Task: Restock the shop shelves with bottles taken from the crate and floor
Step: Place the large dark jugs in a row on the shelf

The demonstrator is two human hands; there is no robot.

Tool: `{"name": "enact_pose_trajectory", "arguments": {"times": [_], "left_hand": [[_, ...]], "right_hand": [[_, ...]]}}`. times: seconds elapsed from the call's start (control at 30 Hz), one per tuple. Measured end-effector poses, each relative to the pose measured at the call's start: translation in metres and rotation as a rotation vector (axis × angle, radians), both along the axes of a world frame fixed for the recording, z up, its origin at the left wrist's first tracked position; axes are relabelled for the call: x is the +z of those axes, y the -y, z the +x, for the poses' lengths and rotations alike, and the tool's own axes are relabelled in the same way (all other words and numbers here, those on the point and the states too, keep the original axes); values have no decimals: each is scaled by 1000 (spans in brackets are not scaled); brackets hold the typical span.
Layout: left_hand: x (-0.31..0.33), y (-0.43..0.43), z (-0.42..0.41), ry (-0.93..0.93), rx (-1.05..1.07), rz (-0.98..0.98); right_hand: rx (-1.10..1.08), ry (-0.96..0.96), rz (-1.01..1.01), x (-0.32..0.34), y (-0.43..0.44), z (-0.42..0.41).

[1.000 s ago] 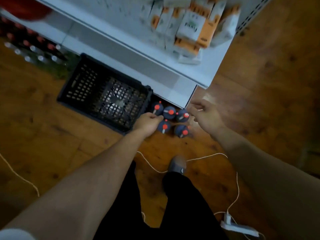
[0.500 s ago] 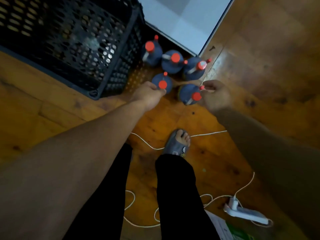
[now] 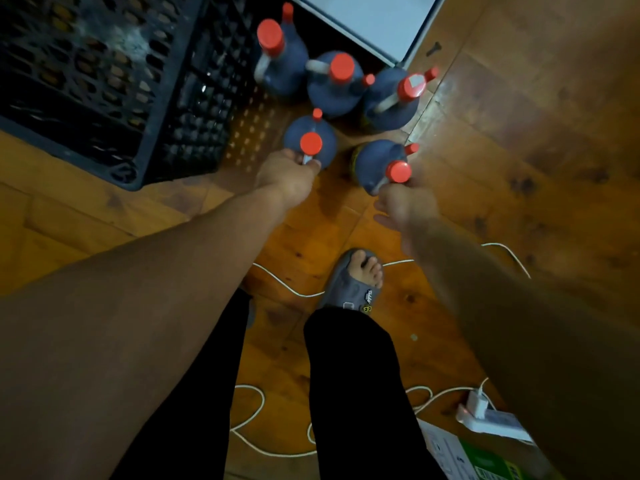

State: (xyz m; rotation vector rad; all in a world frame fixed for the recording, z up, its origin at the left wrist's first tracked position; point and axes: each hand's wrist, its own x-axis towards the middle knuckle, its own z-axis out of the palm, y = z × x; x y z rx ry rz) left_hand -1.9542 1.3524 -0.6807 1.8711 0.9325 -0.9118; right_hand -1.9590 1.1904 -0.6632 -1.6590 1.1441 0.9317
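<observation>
We are bending closer to the floor [image 3: 519, 150]. Our left hand [image 3: 287, 178], 1 second ago beside a farther bottle, is now gripping the handle of the near-left bottle [image 3: 325, 147]. Our right hand [image 3: 403, 206], open then, is curling its fingers round the handle of the near-right bottle [image 3: 372, 161].

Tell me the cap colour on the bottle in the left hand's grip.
Red; the cap of the bottle in the left hand shows best in the head view.

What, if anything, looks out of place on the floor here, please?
A white cable snakes loose across the floor past the sandal to a power strip, a likely trip hazard. The bottles stand upright; nothing looks spilled.
</observation>
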Motion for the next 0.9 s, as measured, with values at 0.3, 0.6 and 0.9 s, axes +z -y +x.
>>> {"name": "enact_pose_trajectory", "arguments": {"times": [0.3, 0.6, 0.9], "left_hand": [[-6, -6, -12, 58, 63, -33], [60, -28, -40, 77, 66, -27], [225, -81, -44, 240, 75, -70]], "right_hand": [[-181, 60, -8, -10, -17, -12], [176, 191, -162, 53, -28, -23], [403, 379, -121, 221, -79, -23]]}}
